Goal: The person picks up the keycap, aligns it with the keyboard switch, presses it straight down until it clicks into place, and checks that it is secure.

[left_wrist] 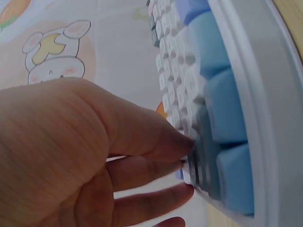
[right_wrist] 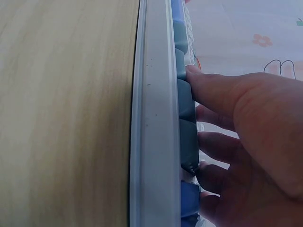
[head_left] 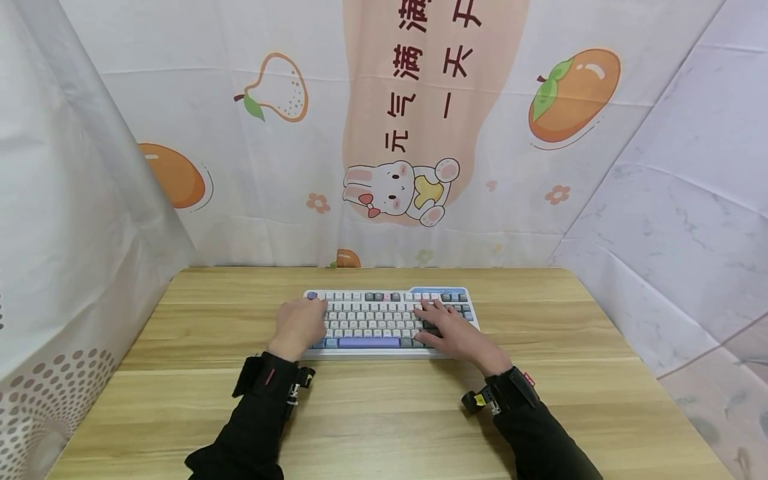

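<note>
A white keyboard [head_left: 360, 354] with white, grey and blue keys and a long purple space bar [head_left: 369, 343] lies flat on the table. My left hand [head_left: 300, 328] is over its left end and covers some keys there. In the left wrist view the thumb and fingertips touch the keys beside the blue corner keycaps [left_wrist: 225, 106]. Over the right part of the keyboard my right hand [head_left: 459, 337] spreads its fingers on the keys. Its thumb [right_wrist: 208, 85] rests by the dark grey keycaps [right_wrist: 186, 101] in the right wrist view. Neither hand grips anything.
The wooden table [head_left: 384, 407] reaches back to a white printed curtain [head_left: 288, 180] with fruit and a rabbit. Pale curtains also hang at the left [head_left: 72, 200] and right [head_left: 678, 200]. Both black sleeves carry wrist-worn straps and cameras.
</note>
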{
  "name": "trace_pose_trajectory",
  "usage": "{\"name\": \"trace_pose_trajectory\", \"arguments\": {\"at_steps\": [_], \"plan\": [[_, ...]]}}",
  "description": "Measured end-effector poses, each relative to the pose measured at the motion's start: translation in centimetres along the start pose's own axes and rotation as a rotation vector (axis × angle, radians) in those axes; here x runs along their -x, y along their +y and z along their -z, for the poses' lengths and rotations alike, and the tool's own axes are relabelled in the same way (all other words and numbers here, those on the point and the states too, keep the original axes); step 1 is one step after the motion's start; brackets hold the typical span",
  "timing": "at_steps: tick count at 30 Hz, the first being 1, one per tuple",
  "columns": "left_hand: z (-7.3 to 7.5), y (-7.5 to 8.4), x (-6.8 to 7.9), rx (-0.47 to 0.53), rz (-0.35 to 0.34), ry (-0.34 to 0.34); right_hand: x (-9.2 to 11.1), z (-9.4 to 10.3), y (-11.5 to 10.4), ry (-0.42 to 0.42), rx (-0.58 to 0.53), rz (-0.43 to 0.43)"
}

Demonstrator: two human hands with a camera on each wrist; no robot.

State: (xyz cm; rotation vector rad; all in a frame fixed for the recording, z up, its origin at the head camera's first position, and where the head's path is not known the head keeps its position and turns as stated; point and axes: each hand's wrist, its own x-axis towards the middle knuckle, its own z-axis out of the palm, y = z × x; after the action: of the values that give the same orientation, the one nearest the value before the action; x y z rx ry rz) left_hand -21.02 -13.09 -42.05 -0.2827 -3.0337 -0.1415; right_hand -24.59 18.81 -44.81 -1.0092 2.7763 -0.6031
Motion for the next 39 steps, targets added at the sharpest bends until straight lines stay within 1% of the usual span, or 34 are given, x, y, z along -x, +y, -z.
{"name": "trace_pose_trajectory", "arguments": {"at_steps": [7,13,22,32,39], "plan": [[0.0,0.9,0.0,-0.033,0.05,-0.061,0.0,0.1,-0.1,0.0,0.003,0.003],[-0.2,1.3,0.1,-0.014,0.056,-0.119,0.0,0.1,-0.1,0.008,0.015,0.015],[-0.5,1.5,0.1,-0.003,0.048,-0.096,0.1,0.3,-0.2,0.0,0.005,0.009],[-0.7,1.4,0.1,0.019,0.051,-0.105,0.1,0.1,-0.1,0.005,0.003,0.017],[-0.7,1.5,0.4,0.022,0.036,-0.082,0.1,0.2,-0.2,-0.004,0.003,0.01]]}}
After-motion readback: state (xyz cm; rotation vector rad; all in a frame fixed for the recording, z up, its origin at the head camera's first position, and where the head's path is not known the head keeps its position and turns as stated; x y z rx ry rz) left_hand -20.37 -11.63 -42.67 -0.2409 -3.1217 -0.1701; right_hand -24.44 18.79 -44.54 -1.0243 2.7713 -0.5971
